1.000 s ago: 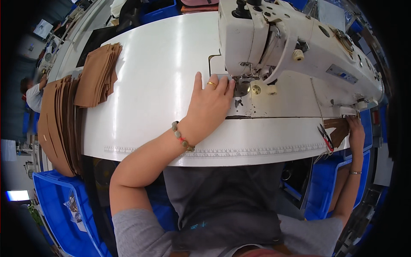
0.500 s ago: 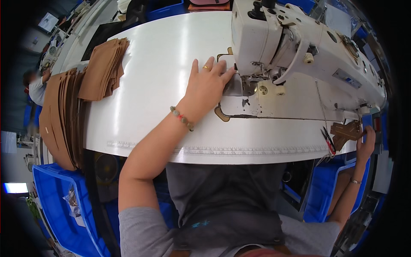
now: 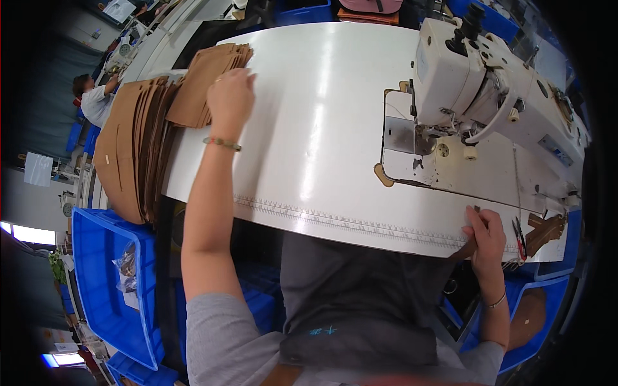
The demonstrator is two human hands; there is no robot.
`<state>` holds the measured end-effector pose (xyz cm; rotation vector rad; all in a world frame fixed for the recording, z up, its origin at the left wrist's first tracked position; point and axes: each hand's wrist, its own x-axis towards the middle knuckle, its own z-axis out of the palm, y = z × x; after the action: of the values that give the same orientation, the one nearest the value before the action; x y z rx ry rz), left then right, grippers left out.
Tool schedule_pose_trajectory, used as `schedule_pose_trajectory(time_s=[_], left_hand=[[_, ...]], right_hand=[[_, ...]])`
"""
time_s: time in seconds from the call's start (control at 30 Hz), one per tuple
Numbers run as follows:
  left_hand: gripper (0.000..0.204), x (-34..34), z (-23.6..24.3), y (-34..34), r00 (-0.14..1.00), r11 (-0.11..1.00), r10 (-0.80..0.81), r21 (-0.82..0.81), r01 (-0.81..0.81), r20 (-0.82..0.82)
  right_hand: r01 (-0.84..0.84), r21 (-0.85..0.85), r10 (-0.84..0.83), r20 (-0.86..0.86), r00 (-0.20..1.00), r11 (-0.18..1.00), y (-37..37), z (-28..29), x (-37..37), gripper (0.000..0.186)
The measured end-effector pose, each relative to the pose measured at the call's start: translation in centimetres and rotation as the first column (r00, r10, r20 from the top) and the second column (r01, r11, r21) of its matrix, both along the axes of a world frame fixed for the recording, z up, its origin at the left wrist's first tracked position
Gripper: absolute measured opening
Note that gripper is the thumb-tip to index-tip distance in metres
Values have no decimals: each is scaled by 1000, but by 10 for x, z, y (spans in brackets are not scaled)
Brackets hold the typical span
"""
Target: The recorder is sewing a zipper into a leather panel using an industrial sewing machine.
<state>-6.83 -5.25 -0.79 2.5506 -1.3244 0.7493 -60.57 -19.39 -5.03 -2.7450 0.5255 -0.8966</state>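
My left hand (image 3: 232, 100) is over the right edge of a stack of brown fabric pieces (image 3: 199, 77) at the far left of the table. Its fingers are curled in, and whether a piece is between them is hidden. At the front right edge, my right hand (image 3: 487, 237) pinches a small brown fabric strip (image 3: 465, 249), which hangs partly over the edge. A white sewing machine (image 3: 454, 83) stands at the right, with no fabric under its needle area.
A bigger pile of brown panels (image 3: 122, 154) drapes over the table's left end. Red-handled thread snips (image 3: 520, 241) and brown strips (image 3: 546, 235) lie at the right corner. Blue bins (image 3: 116, 289) flank me. Another person (image 3: 96, 103) sits at the far left.
My left hand has left the machine's plate for the fabric stack. My right hand has come inward from the strips at the right corner with one strip. The view has shifted.
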Motion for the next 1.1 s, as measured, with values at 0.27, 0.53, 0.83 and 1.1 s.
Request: schedule_pose_trajectory(time_s=[0.27,0.53,0.83,1.1], left_hand=[[23,77,-4,62,955,936,294,191,-296,40],[21,63,57,54,993,978,21,-203,-45,-118],[39,-89,39,71,927,927,-368,-52,372,71],[25,-43,-9,-29,941,804,-312,564,188,131]], right_hand=[[-121,-127,124,21,992,984,3,4,15,41],[-124,-119,129,37,991,985,3,8,17,35],[-126,-154,133,36,990,980,4,8,17,30],[-107,-177,118,50,992,978,4,7,17,28]])
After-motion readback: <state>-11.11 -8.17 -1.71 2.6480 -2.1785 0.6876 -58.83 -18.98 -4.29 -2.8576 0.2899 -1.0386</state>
